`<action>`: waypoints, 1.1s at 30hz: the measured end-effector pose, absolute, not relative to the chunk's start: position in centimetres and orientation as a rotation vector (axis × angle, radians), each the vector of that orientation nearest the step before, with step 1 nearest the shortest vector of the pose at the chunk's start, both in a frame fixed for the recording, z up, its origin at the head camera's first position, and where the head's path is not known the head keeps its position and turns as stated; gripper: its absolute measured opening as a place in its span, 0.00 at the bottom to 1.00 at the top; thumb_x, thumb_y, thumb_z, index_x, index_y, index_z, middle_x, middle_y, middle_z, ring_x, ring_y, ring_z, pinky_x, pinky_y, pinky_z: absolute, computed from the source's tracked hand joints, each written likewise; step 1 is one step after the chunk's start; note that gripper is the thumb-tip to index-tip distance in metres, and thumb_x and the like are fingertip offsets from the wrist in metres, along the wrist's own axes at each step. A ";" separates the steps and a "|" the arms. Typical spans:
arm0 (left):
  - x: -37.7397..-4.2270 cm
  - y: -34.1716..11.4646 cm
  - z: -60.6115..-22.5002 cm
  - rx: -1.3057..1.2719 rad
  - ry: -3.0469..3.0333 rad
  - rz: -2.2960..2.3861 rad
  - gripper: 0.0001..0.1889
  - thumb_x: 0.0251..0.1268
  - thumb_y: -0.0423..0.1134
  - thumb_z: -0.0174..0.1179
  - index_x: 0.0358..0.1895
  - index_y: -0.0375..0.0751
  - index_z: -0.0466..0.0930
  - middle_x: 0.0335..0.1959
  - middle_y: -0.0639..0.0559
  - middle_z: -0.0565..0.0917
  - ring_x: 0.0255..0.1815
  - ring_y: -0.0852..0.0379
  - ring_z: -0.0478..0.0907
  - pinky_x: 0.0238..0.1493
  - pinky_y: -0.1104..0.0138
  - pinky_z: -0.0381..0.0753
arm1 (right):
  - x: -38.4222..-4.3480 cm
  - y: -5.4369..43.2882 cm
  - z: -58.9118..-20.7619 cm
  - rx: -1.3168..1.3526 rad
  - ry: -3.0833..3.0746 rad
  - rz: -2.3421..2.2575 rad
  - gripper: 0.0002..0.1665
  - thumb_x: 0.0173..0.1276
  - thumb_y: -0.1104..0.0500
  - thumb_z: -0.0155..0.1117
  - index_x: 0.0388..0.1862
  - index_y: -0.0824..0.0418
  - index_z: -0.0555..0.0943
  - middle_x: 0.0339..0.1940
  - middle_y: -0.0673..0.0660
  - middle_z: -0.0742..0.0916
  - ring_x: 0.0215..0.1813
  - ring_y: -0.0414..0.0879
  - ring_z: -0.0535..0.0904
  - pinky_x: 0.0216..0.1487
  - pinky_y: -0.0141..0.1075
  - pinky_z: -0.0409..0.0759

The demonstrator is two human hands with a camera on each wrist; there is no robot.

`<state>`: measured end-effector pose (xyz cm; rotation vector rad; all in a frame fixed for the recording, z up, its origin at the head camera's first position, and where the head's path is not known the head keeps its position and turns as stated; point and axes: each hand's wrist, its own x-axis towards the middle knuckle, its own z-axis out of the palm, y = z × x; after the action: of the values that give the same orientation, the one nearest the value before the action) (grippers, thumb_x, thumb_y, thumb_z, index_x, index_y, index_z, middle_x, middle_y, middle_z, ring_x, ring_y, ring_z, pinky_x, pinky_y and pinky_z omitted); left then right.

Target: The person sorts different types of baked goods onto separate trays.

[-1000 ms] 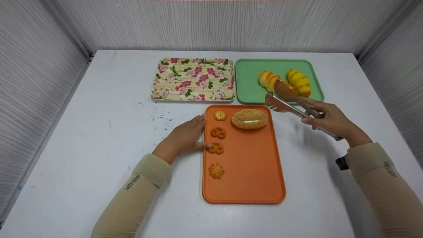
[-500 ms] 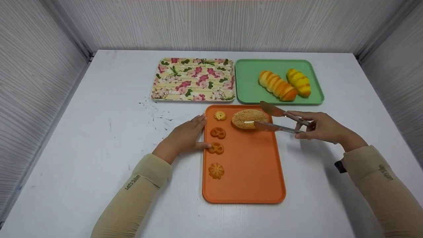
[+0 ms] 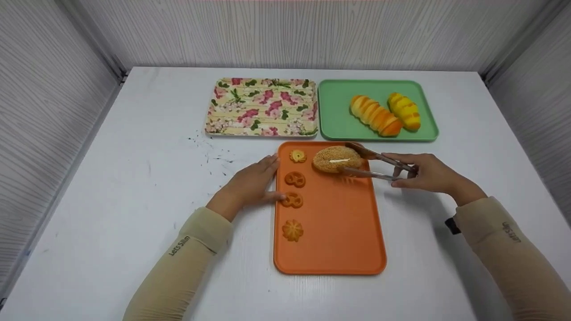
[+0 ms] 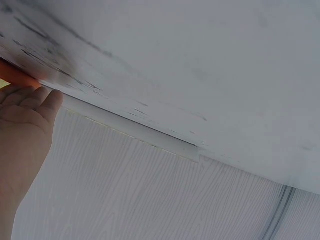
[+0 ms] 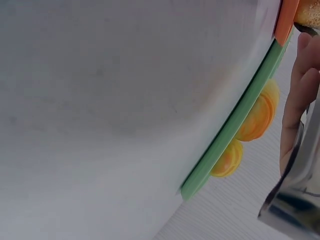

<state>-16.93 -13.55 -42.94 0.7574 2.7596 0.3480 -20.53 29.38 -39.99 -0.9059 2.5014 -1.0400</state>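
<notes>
My right hand [image 3: 430, 175] grips a pair of tongs [image 3: 379, 174] with metal arms and brown tips. Those tips straddle the right end of an oval seeded bread roll [image 3: 334, 158] at the top of the orange tray [image 3: 334, 249]. In the right wrist view the metal end of the tongs [image 5: 295, 200] shows large beside the fingers. My left hand [image 3: 250, 185] rests with straight fingers along the tray's left edge, its thumb over the rim by a pretzel-shaped cookie [image 3: 293, 200]. In the left wrist view the left hand [image 4: 25, 125] touches the tray's orange edge [image 4: 17, 75].
Another pretzel cookie [image 3: 295, 179], a ring-like cookie [image 3: 298, 156] and a flower-shaped cookie [image 3: 292, 230] line the tray's left side. Behind stand a floral tray [image 3: 263, 107] and a green tray [image 3: 334, 107], which holds a striped long bread [image 3: 374, 116] and a yellow bread [image 3: 404, 111].
My right hand has brought the tongs from over the green tray down and left to the seeded roll, their tips now around its right end. The left hand has stayed put.
</notes>
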 end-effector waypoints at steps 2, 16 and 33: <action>-16.9 -13.6 -43.0 0.756 2.759 0.348 0.50 0.62 0.65 0.53 0.75 0.35 0.44 0.76 0.44 0.44 0.75 0.49 0.43 0.72 0.59 0.47 | -20.8 29.7 -40.6 -0.908 2.513 -1.045 0.39 0.58 0.61 0.72 0.69 0.55 0.71 0.36 0.54 0.86 0.17 0.46 0.74 0.19 0.31 0.74; -17.0 -13.6 -43.1 0.744 2.759 0.381 0.51 0.61 0.66 0.54 0.76 0.36 0.44 0.76 0.45 0.44 0.75 0.48 0.43 0.72 0.58 0.48 | -20.6 26.7 -38.2 -0.700 2.629 -1.222 0.35 0.64 0.61 0.67 0.70 0.59 0.68 0.39 0.62 0.83 0.21 0.50 0.75 0.20 0.31 0.73; -17.1 -13.6 -43.2 0.747 2.747 0.381 0.51 0.60 0.67 0.54 0.76 0.36 0.45 0.77 0.47 0.43 0.76 0.51 0.42 0.72 0.59 0.48 | -23.1 25.8 -40.2 -0.316 2.811 -1.153 0.39 0.63 0.42 0.66 0.72 0.43 0.66 0.39 0.57 0.84 0.27 0.57 0.79 0.25 0.35 0.72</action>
<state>-17.07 -13.60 -43.21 0.7467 2.7468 0.3805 -23.07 25.77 -40.25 -0.3161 2.8110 -1.1530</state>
